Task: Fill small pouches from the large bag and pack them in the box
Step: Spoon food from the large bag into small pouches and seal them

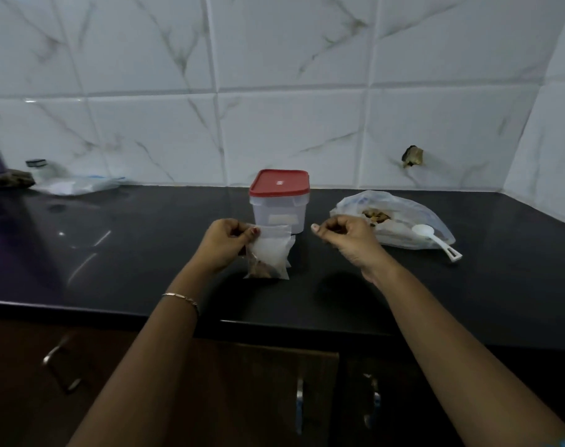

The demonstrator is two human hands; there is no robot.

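My left hand [225, 241] pinches the top left corner of a small clear pouch [271, 253], which hangs above the black counter with brown pieces at its bottom. My right hand [345, 235] hovers to the pouch's right with curled fingers, apart from it; I cannot tell whether it holds anything. Behind the pouch stands a clear plastic box [279, 201] with its red lid on. The large clear bag [400, 217] lies at the right, brown contents showing through its opening. A white plastic spoon [436, 238] rests on the bag.
The black counter [145, 253] ends at a front edge above dark cabinet doors with metal handles [299, 404]. At the far left lie crumpled plastic [78, 185], a small jar [37, 166] and a dark lump [10, 180]. A tiled wall closes the back and right.
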